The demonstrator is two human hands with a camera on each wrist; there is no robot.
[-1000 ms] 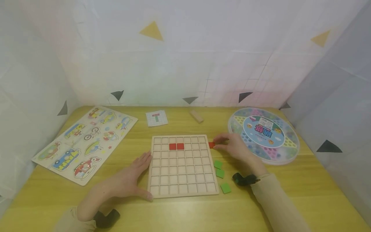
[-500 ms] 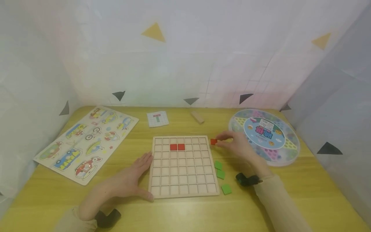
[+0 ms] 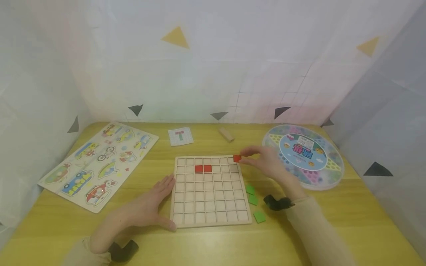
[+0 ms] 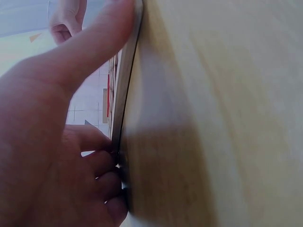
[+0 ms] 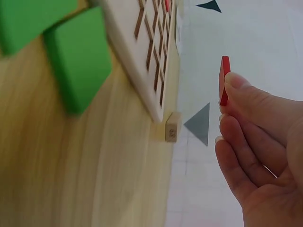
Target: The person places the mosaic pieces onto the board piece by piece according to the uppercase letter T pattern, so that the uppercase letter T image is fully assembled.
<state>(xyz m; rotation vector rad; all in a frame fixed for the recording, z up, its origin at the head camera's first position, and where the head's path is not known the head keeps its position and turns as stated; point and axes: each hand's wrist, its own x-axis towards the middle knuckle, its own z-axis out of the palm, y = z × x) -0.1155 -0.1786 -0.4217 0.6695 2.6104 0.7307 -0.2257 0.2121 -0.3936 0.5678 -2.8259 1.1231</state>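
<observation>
My right hand (image 3: 267, 164) pinches a small red square tile (image 3: 237, 159) between thumb and fingers, over the far right corner of a wooden grid board (image 3: 204, 186). In the right wrist view the red tile (image 5: 224, 80) is held edge-on, raised above the table. Two more red tiles (image 3: 203, 169) lie side by side in the board's second row from the far side. Along the board's left edge rests my left hand (image 3: 143, 208), fingers spread and thumb at the near corner. Several green tiles (image 3: 253, 199) lie on the table just right of the board.
Behind the board are a card (image 3: 181, 136) with a red and green T on a grid and a small wooden block (image 3: 226, 134). A vehicle picture puzzle (image 3: 100, 166) lies at left. At right sits a round clear game case (image 3: 303, 155) with a blue label.
My right hand has lifted the red tile from beside the board and carried it leftward over the far right corner. The left hand stays at the board's edge.
</observation>
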